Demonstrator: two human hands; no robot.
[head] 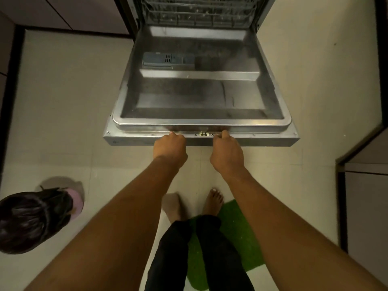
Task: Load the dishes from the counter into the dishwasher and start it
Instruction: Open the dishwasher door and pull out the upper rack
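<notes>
The dishwasher door [201, 95] lies folded down flat in front of me, its steel inner face up, with a grey detergent compartment [165, 60] at its left. My left hand [170, 147] and my right hand [226, 150] both grip the door's near top edge, fingers curled under it, one on each side of the latch [203, 134]. The lower wire rack [199, 11] sits inside the machine at the top of the view; I see no dishes in the part that shows.
A small person's dark-haired head [31, 219] is close at the lower left. A green mat [233, 238] lies under my bare feet. Dark cabinets [63, 11] stand at upper left, and a counter corner [365, 164] juts in at the right. Pale tiled floor surrounds the door.
</notes>
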